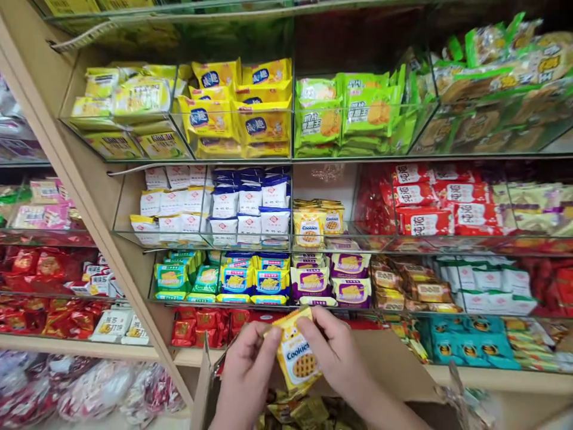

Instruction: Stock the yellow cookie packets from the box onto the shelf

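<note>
Bright, mostly even light covers the middle shelves, while the top recess (353, 42) sinks into dark shadow. A speckled reflection shines on the pale back panel (326, 186). Lettering on the cookie packet (299, 361) reads clearly; the plastic bags (96, 388) look smeared, and wide-angle stretch slants the wooden upright (83, 179).

The left hand (246, 365) and right hand (333, 345) pinch a yellow Cookies packet (298, 363); beneath them, a cardboard box (394, 367) holds gold wrappers (308, 412), possibly alike; beyond them, Cookies stacks (308, 227).
</note>
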`<state>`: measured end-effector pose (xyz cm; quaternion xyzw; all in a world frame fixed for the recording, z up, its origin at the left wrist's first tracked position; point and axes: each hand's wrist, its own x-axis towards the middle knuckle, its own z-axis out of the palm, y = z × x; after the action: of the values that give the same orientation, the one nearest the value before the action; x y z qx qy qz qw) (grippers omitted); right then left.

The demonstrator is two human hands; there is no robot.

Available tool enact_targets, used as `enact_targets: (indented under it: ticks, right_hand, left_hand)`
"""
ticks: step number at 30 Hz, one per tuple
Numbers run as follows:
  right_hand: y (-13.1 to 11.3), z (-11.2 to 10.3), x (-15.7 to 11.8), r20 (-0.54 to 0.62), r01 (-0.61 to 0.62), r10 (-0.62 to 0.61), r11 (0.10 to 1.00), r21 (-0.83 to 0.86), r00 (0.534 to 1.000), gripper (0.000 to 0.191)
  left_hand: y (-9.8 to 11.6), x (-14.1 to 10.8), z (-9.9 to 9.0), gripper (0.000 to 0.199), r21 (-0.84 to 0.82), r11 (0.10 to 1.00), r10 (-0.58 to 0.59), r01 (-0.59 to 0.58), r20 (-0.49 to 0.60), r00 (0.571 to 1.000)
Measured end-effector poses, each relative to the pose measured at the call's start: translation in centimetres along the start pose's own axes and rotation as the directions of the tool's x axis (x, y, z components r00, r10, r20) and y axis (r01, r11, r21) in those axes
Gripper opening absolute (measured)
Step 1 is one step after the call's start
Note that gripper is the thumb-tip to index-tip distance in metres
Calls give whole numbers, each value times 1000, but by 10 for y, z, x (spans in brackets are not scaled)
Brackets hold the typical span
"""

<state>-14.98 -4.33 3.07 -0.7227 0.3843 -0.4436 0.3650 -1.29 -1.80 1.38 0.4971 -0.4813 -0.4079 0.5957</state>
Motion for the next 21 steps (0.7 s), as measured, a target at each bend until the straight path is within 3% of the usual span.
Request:
enact_targets:
  ticks: [2,5,10,14,17,19,21]
  right_hand:
    - [9,2,9,-81,-13,16,999,38,997,33]
    - [17,5,15,-177,-21,26,999,28,984,35]
    - [26,12,12,-249,-25,19,999,-23,968,36]
    - [29,15,5,-221,-22,30,999,40,975,35]
    - [26,18,-5,-141,-11,44,975,222,989,38]
    - [21,12,-11,-67,-72,100,937,341,993,49]
    - [12,-7,-11,-73,-111,142,941,320,987,48]
  left_hand:
    - [5,10,15,26,-96,994,49,-56,-81,996]
    - [3,16,27,25,20,990,144,-142,-143,979]
    - [-13,17,25,27,200,964,217,-174,-220,951]
    - [-16,16,21,31,299,938,253,-175,-246,936]
    - [-14,15,21,32,348,915,289,-202,-218,932]
    - [-15,13,21,33,269,943,254,-195,-203,946]
    - [-20,9,19,35,152,963,250,-221,-207,946]
